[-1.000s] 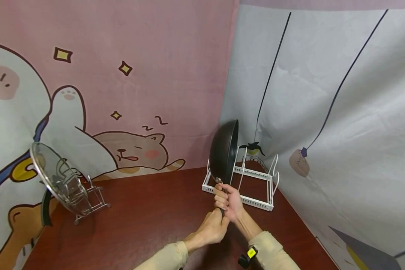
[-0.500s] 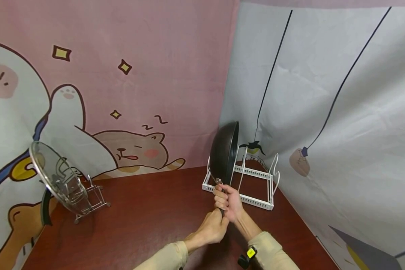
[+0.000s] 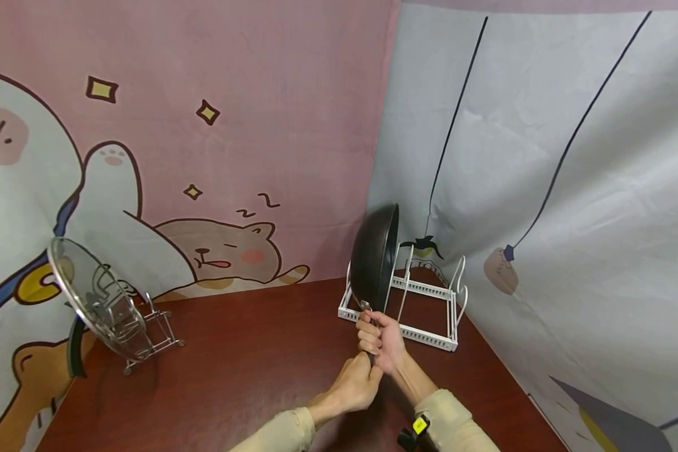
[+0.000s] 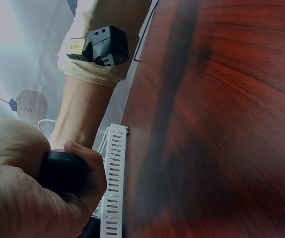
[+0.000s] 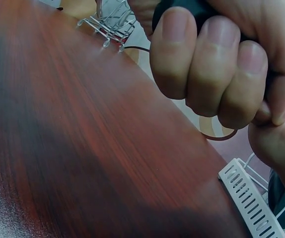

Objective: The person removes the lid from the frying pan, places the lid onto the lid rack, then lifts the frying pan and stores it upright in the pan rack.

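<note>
A dark wok [image 3: 373,257] stands on edge at the left part of a white slotted rack [image 3: 429,339], its opening facing right. Both of my hands hold its black handle [image 4: 63,171]. My right hand [image 3: 388,342] grips nearer the pan, close to the metal joint [image 3: 365,306]. Below it, my left hand [image 3: 355,382] wraps the lower end, and the left wrist view shows the handle's butt among its fingers. In the right wrist view, curled fingers [image 5: 207,67] cover much of the handle. The wok's lower edge is partly hidden behind the hands and rack.
At the left, a glass lid [image 3: 98,301] leans in a small metal wire rack [image 3: 161,339]. The red-brown table [image 3: 231,351] is bounded by a pink cartoon curtain [image 3: 282,113] behind and a grey-white one [image 3: 587,238] on the right.
</note>
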Available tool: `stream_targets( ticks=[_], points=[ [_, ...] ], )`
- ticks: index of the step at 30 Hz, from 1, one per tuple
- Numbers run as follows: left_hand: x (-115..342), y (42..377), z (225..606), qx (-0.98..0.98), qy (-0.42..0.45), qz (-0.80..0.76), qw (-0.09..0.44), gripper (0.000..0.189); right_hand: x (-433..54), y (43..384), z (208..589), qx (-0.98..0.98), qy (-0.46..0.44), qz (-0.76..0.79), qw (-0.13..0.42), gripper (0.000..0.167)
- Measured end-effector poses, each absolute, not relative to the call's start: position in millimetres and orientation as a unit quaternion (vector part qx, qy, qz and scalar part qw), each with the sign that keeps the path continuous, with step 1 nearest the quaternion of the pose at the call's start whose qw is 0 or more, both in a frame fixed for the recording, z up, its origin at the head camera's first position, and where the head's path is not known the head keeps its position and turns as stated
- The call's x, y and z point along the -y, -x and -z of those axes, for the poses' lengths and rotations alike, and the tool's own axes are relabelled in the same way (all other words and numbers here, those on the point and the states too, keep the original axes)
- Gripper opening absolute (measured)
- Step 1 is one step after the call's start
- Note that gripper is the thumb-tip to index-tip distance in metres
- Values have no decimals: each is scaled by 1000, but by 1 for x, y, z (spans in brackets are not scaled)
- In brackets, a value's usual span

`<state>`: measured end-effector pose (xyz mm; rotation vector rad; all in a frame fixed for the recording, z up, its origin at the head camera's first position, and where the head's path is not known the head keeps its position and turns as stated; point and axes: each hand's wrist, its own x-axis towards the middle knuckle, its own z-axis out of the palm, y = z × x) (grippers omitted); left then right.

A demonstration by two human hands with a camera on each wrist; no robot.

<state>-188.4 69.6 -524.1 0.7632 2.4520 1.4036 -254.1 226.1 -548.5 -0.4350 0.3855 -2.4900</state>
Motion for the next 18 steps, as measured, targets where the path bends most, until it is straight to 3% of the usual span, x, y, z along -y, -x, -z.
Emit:
stream_targets(
  ticks=[18],
  points=[
    [-71, 189, 529, -815, -249, -505, 139, 12, -228, 255, 551, -171, 157, 930, 284, 50]
  ],
)
